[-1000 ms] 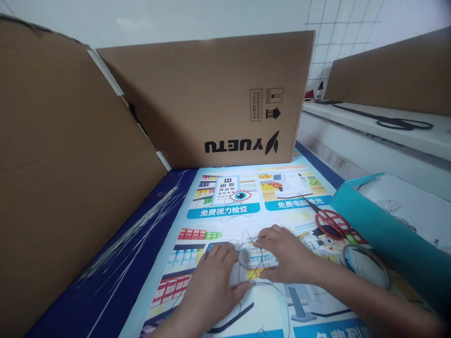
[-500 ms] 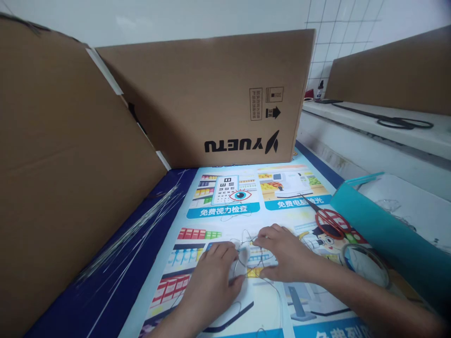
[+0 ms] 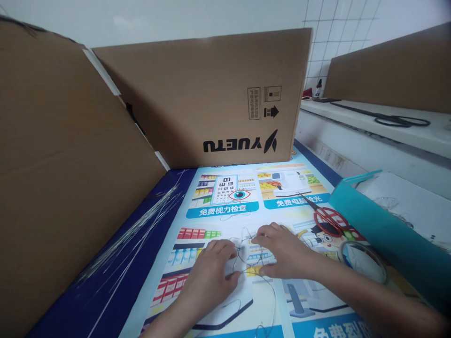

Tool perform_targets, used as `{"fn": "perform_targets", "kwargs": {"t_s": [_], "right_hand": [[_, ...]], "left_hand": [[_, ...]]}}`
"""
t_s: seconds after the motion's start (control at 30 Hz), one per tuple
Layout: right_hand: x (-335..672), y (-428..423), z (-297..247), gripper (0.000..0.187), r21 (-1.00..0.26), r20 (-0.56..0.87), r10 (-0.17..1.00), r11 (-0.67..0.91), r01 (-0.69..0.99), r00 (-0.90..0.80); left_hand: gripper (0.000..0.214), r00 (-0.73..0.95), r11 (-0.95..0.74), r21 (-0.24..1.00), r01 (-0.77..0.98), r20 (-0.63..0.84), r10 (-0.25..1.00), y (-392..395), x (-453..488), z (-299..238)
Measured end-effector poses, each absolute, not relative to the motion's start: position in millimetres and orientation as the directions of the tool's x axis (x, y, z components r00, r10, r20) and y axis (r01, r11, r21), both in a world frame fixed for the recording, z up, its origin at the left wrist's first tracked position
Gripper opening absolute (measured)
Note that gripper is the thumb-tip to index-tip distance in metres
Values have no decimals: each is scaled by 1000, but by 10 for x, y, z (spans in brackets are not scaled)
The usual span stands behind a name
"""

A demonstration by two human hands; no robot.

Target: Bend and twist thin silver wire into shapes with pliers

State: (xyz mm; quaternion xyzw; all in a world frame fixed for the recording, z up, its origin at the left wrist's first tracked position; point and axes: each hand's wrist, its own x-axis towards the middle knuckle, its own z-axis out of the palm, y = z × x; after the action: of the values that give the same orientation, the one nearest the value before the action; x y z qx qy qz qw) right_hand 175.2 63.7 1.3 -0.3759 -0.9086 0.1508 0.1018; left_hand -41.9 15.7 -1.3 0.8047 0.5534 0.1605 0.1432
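A thin bent wire (image 3: 245, 263), shaped into several loops, lies over the printed sheet between my two hands. My left hand (image 3: 214, 267) is at its left side, palm down, with curled fingertips and thumb against the loops. From the right, my right hand (image 3: 280, 249) holds the wire's edge with thumb and index finger, a gap showing between them. One loose length of wire curves down toward the front. Farther back, another small wire shape (image 3: 234, 216) lies on the sheet. Exact contact points at the fingertips are hard to make out.
Red-handled scissors (image 3: 327, 220) and a wire or tape coil (image 3: 364, 263) are on the right, beside a teal box (image 3: 373, 230) containing wire pieces. Straight wires (image 3: 141, 225) lie on the left. Cardboard panels (image 3: 211, 94) stand behind; black scissors (image 3: 398, 119) rest on a ledge.
My left hand has turned slightly and its thumb sits a little higher by the loops. My right hand stays nearly in place. The view has shifted slightly.
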Motion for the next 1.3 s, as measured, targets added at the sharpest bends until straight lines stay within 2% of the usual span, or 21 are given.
{"fn": "perform_targets", "kwargs": {"t_s": [0.33, 0.63, 0.93, 1.07, 1.3], "right_hand": [[1766, 623, 11, 58, -365, 91, 713, 673, 643, -695], [1837, 687, 25, 49, -430, 135, 705, 674, 600, -696], [1936, 793, 141, 35, -337, 167, 651, 743, 578, -740], [1929, 802, 97, 32, -288, 190, 650, 754, 591, -736], [1901, 795, -74, 46, -207, 115, 628, 773, 600, -770]], "left_hand": [[24, 361, -375, 392, 840, 112, 926, 127, -438, -55], [28, 388, -401, 384, 832, 114, 915, 111, -437, -56], [32, 368, -372, 370, 852, 82, 926, 122, -520, 42], [40, 340, -357, 323, 877, 109, 934, 144, -584, 30], [56, 545, -551, 220, 805, 93, 833, 199, -483, -100]]}}
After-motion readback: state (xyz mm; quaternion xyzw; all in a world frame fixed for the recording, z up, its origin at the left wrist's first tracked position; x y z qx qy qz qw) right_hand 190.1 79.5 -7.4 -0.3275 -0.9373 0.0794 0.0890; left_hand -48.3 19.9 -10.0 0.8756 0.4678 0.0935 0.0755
